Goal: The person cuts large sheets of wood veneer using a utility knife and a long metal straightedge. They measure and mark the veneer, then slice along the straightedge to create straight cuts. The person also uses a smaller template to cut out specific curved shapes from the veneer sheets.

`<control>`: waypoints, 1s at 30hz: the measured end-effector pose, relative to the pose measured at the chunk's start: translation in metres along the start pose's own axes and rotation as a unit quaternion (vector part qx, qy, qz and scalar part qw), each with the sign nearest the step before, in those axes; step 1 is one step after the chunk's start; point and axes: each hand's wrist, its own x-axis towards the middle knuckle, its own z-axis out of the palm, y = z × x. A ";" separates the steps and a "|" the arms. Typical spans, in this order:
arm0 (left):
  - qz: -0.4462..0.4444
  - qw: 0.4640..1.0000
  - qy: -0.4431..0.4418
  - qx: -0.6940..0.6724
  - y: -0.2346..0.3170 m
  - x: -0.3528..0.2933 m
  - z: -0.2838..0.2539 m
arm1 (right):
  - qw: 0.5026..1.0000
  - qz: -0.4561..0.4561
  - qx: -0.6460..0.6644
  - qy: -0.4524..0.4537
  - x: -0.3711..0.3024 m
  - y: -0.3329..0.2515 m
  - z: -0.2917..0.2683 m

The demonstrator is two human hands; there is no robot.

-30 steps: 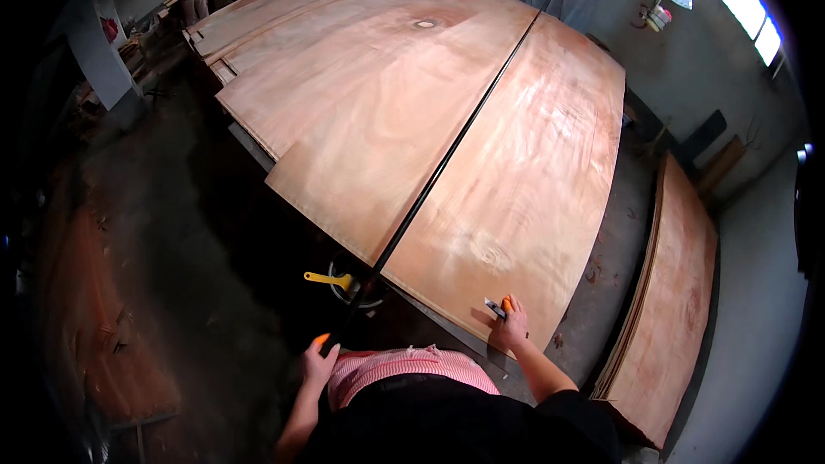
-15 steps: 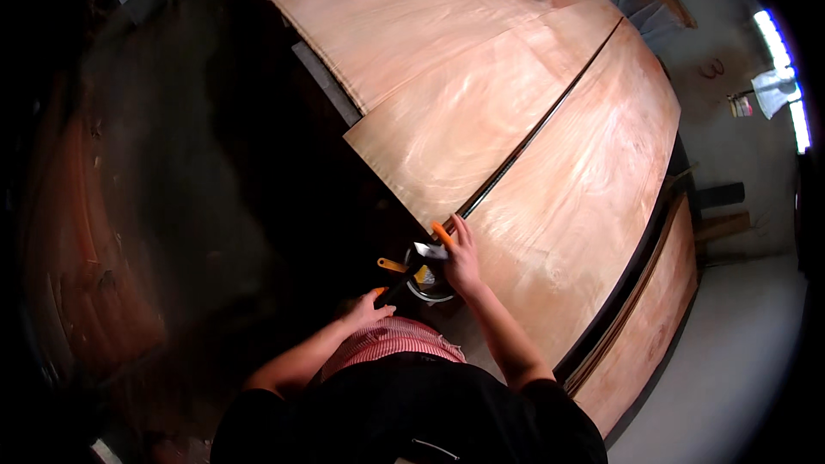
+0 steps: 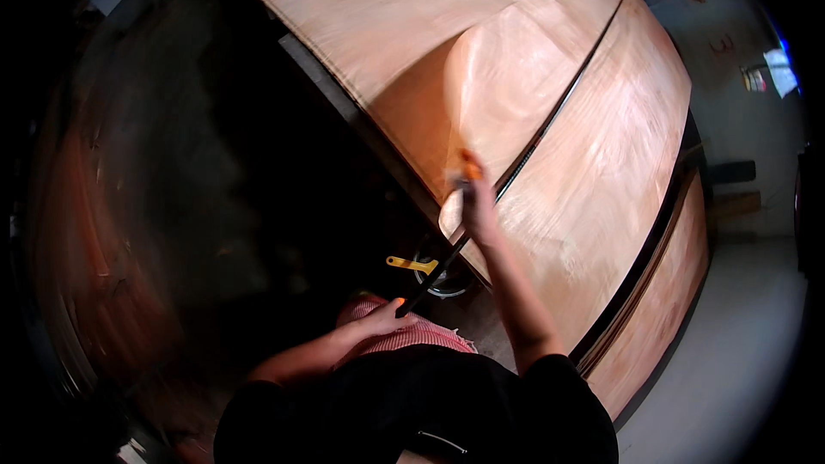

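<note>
A long, thin black bar (image 3: 554, 125) lies diagonally across pale wood veneer sheets. My left hand (image 3: 382, 320) is closed around its near end, low by my lap; a small orange bit shows at the fingertips. My right hand (image 3: 479, 210), smeared by motion, grips an orange-handled tool (image 3: 470, 165) above the bar; its blade cannot be made out now. Beside that hand, a thin veneer sheet (image 3: 507, 77) is curled up along its left side, casting shade on the sheet under it. Whether my fingers touch this sheet, I cannot tell.
A yellow-handled brush or scraper (image 3: 411, 265) rests in a round container (image 3: 447, 292) between my hands. More wood sheets (image 3: 653, 292) are stacked lower at right, past a dark gap. The stack's left edge borders a dark area.
My right hand has moved up and away from me with the orange-handled tool. The veneer sheet beside it, flat before, now curls up at its left. My left hand stays on the bar.
</note>
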 end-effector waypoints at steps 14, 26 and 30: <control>0.023 0.994 0.045 -0.097 0.035 0.084 0.151 | 0.868 0.027 0.269 0.416 -0.236 -0.011 -0.394; 0.032 0.976 0.216 -0.018 0.088 0.098 0.174 | 0.915 0.155 0.092 0.360 -0.334 0.011 -0.418; 0.084 0.989 0.117 -0.038 0.121 0.101 0.191 | 0.958 0.159 -0.051 0.232 -0.325 -0.010 -0.380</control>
